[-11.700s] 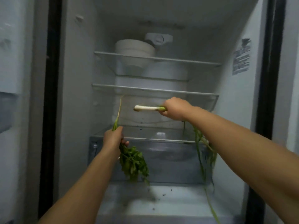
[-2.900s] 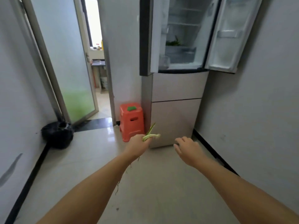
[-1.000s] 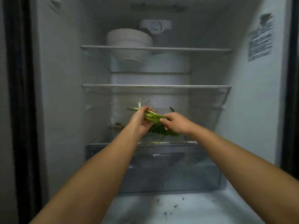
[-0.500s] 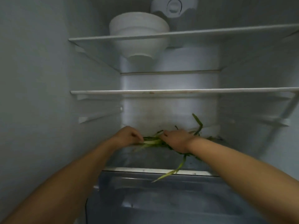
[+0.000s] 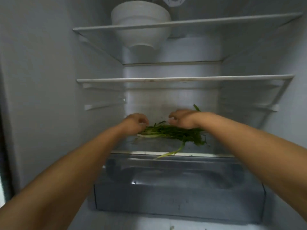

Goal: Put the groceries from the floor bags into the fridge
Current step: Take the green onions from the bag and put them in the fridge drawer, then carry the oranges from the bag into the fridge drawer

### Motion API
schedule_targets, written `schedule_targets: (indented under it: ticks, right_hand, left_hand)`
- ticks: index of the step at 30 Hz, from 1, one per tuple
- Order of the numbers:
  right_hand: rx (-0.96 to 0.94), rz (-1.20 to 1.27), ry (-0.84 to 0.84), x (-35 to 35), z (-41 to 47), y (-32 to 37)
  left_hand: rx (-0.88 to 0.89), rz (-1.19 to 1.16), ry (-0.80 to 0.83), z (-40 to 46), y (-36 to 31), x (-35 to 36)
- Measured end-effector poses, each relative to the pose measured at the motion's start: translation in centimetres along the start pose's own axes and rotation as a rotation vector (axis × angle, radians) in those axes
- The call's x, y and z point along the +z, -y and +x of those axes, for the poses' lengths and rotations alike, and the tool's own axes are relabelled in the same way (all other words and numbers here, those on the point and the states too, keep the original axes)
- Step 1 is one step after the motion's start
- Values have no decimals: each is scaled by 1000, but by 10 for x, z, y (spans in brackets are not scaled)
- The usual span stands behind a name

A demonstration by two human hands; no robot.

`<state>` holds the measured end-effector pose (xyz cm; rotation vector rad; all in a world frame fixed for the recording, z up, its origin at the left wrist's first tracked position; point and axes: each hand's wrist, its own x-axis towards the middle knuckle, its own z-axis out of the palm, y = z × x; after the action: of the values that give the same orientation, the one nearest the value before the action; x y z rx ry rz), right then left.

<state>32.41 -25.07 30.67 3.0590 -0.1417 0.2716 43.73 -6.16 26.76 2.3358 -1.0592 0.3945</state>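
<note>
A bunch of leafy greens and scallions (image 5: 174,134) lies flat on the glass shelf (image 5: 149,152) above the crisper drawer inside the open fridge. One pale green stalk (image 5: 169,153) hangs over the shelf's front edge. My left hand (image 5: 135,122) is curled over the white stem ends at the left of the bunch. My right hand (image 5: 181,119) sits on the leafy right part with its fingers curled, a thin strand pinched at the fingertips. Both forearms reach in from below.
A stack of white bowls (image 5: 141,25) stands on the top glass shelf (image 5: 199,22). The middle shelf (image 5: 182,79) holds nothing. The clear crisper drawer (image 5: 179,188) is shut below the greens. Crumbs lie on the fridge floor (image 5: 172,227).
Since the floor, my left hand has carried a scallion to the fridge. In the last second both hands have lowered the greens onto the shelf and spread slightly apart; the camera has pulled back a little.
</note>
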Motion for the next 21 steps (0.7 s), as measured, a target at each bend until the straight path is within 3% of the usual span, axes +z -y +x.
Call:
schedule_targets:
  ticks: [3,8,11,16,21]
  right_hand:
    - [46,29,-118,-9,-16,1]
    - [-34,181,-580,29,-52,26]
    - [-80,301,-714,57,-74,57]
    - [-222,384,-774,90,-120,120]
    - [-381,392,-612,146,-186,186]
  left_hand:
    - [17,-134,-98,-17,-14,-8]
    - [-15,-322,-381,-69,-36,1]
    - [-66,-403,-537,-119,-51,6]
    - [-152,-386,-632,-231,-67,19]
    - [-345,-329,-476,-381,-60,50]
